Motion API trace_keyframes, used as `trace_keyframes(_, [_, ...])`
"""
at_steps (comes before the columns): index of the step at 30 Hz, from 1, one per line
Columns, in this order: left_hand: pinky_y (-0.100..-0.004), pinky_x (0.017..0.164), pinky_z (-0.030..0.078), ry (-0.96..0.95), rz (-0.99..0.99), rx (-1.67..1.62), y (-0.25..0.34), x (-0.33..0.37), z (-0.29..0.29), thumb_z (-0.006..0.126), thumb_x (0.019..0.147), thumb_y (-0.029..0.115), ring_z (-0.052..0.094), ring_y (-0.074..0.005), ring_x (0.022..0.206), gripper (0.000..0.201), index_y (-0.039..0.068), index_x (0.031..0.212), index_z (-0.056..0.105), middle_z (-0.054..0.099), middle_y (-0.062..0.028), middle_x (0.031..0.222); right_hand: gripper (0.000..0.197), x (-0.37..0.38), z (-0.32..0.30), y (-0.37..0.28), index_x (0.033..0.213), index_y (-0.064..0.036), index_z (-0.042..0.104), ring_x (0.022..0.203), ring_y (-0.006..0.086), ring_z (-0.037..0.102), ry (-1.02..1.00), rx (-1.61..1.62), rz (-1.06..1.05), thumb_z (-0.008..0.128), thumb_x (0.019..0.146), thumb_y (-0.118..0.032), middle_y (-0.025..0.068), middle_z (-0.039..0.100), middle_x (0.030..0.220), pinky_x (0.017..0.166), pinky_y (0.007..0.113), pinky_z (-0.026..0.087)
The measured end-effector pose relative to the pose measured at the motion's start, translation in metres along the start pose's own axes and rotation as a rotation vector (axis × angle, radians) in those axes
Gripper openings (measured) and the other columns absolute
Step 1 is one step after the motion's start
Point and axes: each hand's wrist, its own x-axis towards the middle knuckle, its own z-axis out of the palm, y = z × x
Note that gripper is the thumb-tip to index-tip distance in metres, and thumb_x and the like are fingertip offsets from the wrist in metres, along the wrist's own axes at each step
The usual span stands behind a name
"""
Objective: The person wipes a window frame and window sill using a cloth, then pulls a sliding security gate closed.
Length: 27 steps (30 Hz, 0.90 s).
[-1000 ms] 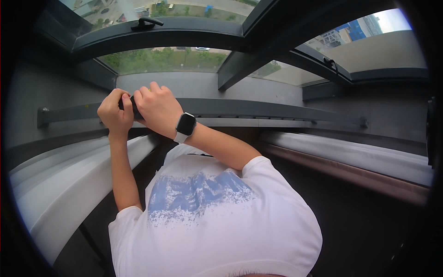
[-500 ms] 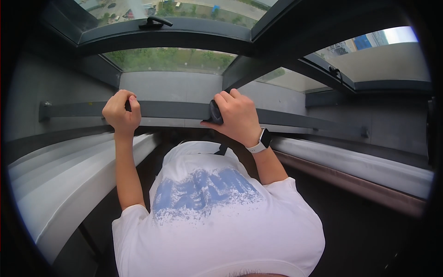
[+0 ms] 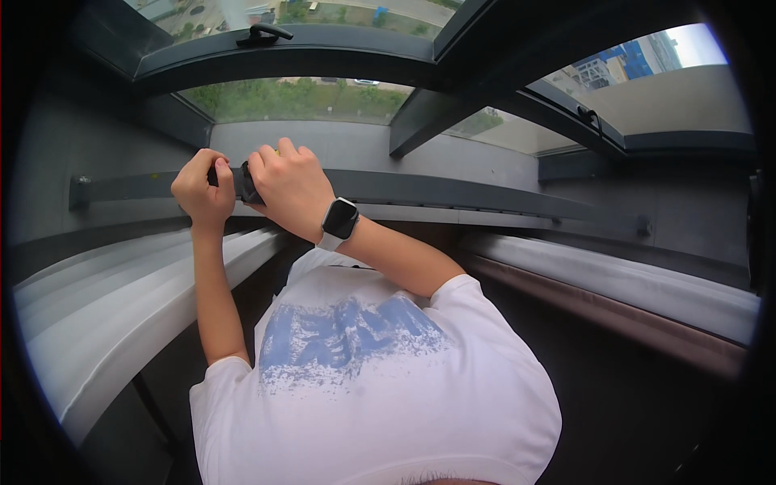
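Observation:
My left hand (image 3: 204, 187) is closed in a fist at the left part of the dark grey rail (image 3: 420, 187), with something dark showing between thumb and fingers. Right beside it, my right hand (image 3: 289, 187) is wrapped over a black, rounded thing (image 3: 251, 187), whose kind I cannot make out. Only its left edge shows; my fingers cover the remainder. That edge sits against the rail, close to my left knuckles. On my right wrist is a watch (image 3: 339, 218) with a dark square face and pale strap.
Behind the rail rise dark-framed windows with a black handle (image 3: 264, 35) and a second handle (image 3: 589, 118) at right. White curtains (image 3: 121, 299) hang at left; a white curtain (image 3: 582, 283) and a brown curtain (image 3: 598, 323) are at right.
My right hand has moved left along the rail with the black thing, from near the middle to beside my left hand. My left hand has shifted only slightly left.

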Motion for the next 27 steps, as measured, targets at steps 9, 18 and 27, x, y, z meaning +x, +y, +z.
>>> trace_keyframes(9, [-0.0366,0.057,0.047,0.032,0.024,0.02,0.002,-0.002,-0.006,0.062,0.09,0.01,0.061,-0.0278,0.059,0.014,0.005,0.078,0.067,0.063,-0.01,0.07,0.05,-0.102,-0.099,0.092,0.101,-0.008,0.071,0.09,0.0294,0.068,-0.039,-0.033,0.104,0.099,0.074,-0.04,0.0061,0.07,0.096,0.077,0.042,0.058])
trace_keyframes(18, [-0.0348,0.058,0.048,0.06,0.056,0.009,-0.003,-0.006,-0.005,0.06,0.087,0.006,0.064,-0.026,0.059,0.014,0.004,0.075,0.067,0.064,-0.0099,0.069,0.052,-0.073,-0.069,0.059,0.101,-0.0078,0.071,0.094,0.028,0.067,-0.039,-0.104,0.079,0.099,0.071,-0.041,0.0047,0.07,0.097,0.078,0.041,0.058])
trace_keyframes(27, [-0.037,0.059,0.051,0.001,-0.072,0.03,0.01,0.003,-0.003,0.066,0.089,0.013,0.066,-0.0285,0.062,0.011,0.007,0.08,0.068,0.065,-0.0094,0.07,0.041,0.007,0.004,-0.011,0.097,-0.0066,0.07,0.093,0.0295,0.068,-0.001,-0.015,0.003,0.095,0.079,-0.033,0.0073,0.071,0.095,0.078,0.041,0.056])
